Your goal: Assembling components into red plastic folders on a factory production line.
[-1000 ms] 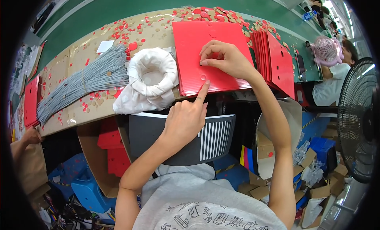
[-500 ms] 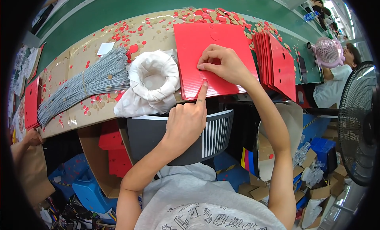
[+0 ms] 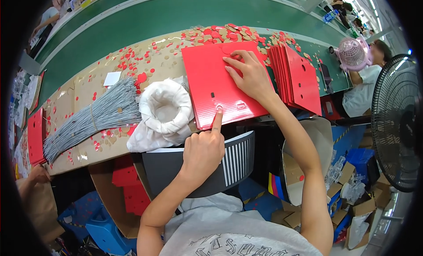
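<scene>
A stack of red corrugated sheets lies on the bench in front of me. My left hand stretches its index finger onto a small round cut outline near the top sheet's near edge; its other fingers are curled. My right hand rests over the sheet's right part, its fingers apart and nothing visible between them. A small dark slot shows through the top sheet, between the two hands. Another cut outline lies at the right near edge. Part of the sheet's far right is covered by my right hand.
Left of the stack are a rolled-down white bag and a bundle of grey wire ties. Folded red sheets stand to the right, near a pink fan. Red and brown discs litter the bench. A black fan stands at right.
My right hand has moved up and right off the slot, uncovering it, and its fingers have spread. My left index finger stays on the round outline. The whole view has shifted slightly.
</scene>
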Action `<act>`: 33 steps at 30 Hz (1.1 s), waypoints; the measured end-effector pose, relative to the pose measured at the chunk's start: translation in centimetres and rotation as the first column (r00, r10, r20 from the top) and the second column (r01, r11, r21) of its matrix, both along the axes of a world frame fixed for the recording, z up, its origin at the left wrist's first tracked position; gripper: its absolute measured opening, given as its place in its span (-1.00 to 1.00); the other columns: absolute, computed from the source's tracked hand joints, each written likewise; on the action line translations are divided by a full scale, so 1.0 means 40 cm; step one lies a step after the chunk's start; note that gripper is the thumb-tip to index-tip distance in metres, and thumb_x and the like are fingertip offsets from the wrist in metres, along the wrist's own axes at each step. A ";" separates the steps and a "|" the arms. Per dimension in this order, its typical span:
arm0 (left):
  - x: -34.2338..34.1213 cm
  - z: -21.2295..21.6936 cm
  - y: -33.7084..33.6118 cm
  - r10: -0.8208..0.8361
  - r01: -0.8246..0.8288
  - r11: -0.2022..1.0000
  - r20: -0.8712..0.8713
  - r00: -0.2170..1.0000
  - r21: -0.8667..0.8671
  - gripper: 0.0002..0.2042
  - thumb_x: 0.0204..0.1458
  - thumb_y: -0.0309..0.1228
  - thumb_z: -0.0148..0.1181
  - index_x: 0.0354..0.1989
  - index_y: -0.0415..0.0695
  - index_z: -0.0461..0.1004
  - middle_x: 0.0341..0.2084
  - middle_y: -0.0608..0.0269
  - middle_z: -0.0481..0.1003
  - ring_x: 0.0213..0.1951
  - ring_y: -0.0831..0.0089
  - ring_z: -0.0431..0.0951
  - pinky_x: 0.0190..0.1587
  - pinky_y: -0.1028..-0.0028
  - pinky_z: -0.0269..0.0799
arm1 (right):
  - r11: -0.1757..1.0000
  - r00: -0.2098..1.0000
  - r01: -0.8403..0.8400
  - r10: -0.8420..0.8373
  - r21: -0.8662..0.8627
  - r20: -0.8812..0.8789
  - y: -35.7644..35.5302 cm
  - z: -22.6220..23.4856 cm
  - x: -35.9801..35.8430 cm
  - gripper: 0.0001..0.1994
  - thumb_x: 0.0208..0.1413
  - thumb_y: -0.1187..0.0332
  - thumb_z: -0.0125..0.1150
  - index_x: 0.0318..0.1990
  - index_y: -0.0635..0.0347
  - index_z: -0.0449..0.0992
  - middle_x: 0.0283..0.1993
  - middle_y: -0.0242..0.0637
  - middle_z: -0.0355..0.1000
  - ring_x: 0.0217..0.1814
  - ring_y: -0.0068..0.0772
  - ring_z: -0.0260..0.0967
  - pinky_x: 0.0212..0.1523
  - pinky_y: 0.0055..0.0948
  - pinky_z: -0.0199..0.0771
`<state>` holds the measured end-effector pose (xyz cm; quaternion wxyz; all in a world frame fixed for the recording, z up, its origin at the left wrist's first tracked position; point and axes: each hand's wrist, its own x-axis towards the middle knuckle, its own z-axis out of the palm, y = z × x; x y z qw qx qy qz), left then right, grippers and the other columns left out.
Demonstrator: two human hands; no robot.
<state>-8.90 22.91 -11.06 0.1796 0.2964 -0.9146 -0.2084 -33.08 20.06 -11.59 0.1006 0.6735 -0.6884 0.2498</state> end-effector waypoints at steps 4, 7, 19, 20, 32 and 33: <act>-0.020 0.022 0.004 -0.017 0.017 1.000 0.004 1.000 -0.024 -0.46 0.00 -0.48 0.13 0.24 -0.32 0.35 -0.82 0.08 0.42 -0.73 0.17 0.52 -0.59 0.22 0.47 | 1.000 0.999 0.013 -0.013 0.002 0.047 -0.011 0.024 -0.039 -0.81 0.09 0.31 0.28 -0.18 0.11 0.71 -0.10 -0.20 0.46 0.01 -0.23 0.41 0.02 -0.27 0.46; -0.003 0.003 -0.007 0.067 -0.065 0.990 -0.010 0.998 0.126 -0.53 0.07 -0.56 0.08 0.22 -0.12 0.42 -0.70 -0.18 0.39 -0.65 -0.02 0.46 -0.49 0.06 0.33 | 0.999 0.983 -0.030 0.026 0.018 0.181 -0.047 -0.009 -0.026 -0.83 0.01 0.34 0.29 -0.25 0.12 0.71 -0.13 -0.16 0.47 -0.03 -0.16 0.43 -0.01 -0.25 0.48; -0.019 0.007 0.002 -0.005 0.009 0.999 -0.097 0.995 0.049 -0.55 0.01 -0.62 0.07 0.16 -0.24 0.47 -0.80 -0.05 0.35 -0.73 0.06 0.42 -0.53 0.15 0.35 | 0.991 0.995 0.088 -0.091 -0.104 -0.027 -0.035 -0.040 -0.038 -0.67 0.13 0.17 0.20 0.03 0.00 0.60 0.19 -0.17 0.36 0.27 -0.16 0.23 0.09 -0.07 0.28; -0.020 0.003 -0.006 0.001 0.004 0.999 -0.093 0.996 0.046 -0.55 0.01 -0.62 0.07 0.15 -0.24 0.48 -0.80 -0.05 0.35 -0.72 0.06 0.42 -0.53 0.15 0.35 | 0.995 0.997 0.071 -0.072 -0.069 -0.016 -0.047 -0.043 -0.040 -0.67 0.13 0.18 0.21 0.04 0.00 0.59 0.22 -0.16 0.35 0.29 -0.15 0.24 0.09 -0.09 0.31; -0.026 -0.038 -0.007 -0.077 0.079 0.994 -0.032 0.997 0.076 -0.37 -0.02 -0.44 0.16 0.30 -0.34 0.23 -0.78 0.11 0.44 -0.71 0.17 0.52 -0.60 0.21 0.48 | 0.979 0.995 0.030 -0.048 0.203 0.085 -0.061 0.051 -0.086 -0.69 0.09 0.37 0.26 0.01 0.15 0.63 0.28 0.01 0.31 0.38 0.02 0.18 0.38 -0.19 0.19; -0.013 -0.014 -0.010 -0.067 0.069 0.994 -0.023 0.997 0.084 -0.36 -0.06 -0.45 0.16 0.28 -0.35 0.27 -0.78 0.10 0.44 -0.71 0.17 0.52 -0.60 0.21 0.49 | 0.969 0.998 0.043 -0.051 0.243 0.025 -0.066 0.055 -0.082 -0.67 0.09 0.35 0.29 0.03 0.12 0.62 0.31 -0.05 0.30 0.40 0.01 0.17 0.39 -0.21 0.18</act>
